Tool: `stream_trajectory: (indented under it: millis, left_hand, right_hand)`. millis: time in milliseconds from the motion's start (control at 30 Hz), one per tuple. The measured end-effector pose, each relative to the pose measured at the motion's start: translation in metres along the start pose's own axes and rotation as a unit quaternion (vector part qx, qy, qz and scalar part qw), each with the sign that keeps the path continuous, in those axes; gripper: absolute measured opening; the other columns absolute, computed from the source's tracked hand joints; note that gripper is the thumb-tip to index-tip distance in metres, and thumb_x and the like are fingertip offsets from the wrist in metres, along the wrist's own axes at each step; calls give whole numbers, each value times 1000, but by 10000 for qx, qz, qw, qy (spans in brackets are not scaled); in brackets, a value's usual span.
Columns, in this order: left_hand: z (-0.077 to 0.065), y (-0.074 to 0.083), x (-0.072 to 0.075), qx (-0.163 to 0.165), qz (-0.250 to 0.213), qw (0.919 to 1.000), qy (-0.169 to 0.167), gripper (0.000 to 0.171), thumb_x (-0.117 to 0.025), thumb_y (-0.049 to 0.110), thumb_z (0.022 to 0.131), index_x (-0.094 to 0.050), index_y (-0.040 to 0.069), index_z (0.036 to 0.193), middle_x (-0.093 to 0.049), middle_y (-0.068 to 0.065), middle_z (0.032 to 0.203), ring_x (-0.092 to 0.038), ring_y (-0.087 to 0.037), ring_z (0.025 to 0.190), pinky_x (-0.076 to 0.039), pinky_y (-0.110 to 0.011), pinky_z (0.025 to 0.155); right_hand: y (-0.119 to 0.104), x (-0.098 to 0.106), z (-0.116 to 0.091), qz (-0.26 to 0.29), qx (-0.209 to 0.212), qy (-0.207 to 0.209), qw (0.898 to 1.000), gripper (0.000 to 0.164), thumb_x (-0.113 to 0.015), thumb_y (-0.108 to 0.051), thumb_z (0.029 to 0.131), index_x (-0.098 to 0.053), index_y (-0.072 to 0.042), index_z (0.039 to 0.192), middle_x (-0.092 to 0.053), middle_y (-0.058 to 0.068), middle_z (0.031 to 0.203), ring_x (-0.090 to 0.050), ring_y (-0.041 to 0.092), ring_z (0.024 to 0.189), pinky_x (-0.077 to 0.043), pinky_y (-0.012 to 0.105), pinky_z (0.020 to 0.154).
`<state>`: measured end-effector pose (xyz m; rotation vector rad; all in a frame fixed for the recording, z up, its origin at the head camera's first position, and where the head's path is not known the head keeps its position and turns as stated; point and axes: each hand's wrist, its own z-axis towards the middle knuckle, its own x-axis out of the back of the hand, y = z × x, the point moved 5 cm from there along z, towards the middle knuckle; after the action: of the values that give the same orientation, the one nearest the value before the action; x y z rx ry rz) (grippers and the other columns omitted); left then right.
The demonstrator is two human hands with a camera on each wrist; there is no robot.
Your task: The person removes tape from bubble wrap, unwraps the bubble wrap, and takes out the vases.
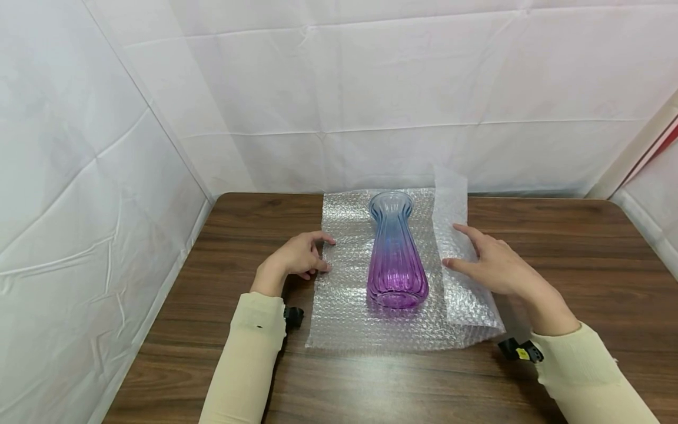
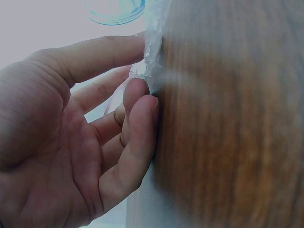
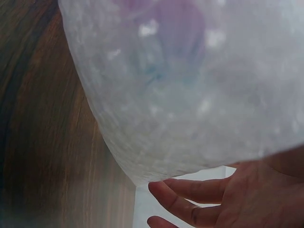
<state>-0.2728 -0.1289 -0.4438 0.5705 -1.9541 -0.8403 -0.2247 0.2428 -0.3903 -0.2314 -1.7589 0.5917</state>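
A fluted glass vase (image 1: 396,259), blue at the mouth and purple at the base, lies on its side on a sheet of bubble wrap (image 1: 344,318). Its flared mouth points to the far side. My left hand (image 1: 299,256) is at the sheet's left edge, thumb and index finger spread apart with their tips on the wrap. In the left wrist view the other fingers bend loosely close to the tabletop. The sheet's right side stands up as a folded flap (image 1: 455,259). My right hand (image 1: 495,262) touches that flap from outside with extended, spread fingers. Through the wrap (image 3: 190,123), the vase shows blurred in the right wrist view.
A dark wood-grain table (image 1: 371,388) carries the sheet, which reaches the far edge. White cloth walls (image 1: 371,88) rise behind and at the left side. Small black wrist cameras (image 1: 293,317) sit by both cuffs.
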Motion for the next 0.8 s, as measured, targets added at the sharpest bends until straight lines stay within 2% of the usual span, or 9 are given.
stream_trajectory:
  millis: [800]
  left_hand:
    - [1,-2,0,-9,34,10000,42,56,-83,13,89,-61,25,138,-60,-7,79,-58,-19,62,-59,-34,60]
  right_hand:
    - [16,-6,5,-108,-100,-178,9997,98,-62,-62,97,-20,-6,165,-33,38,159,-34,61,143,-34,76,110]
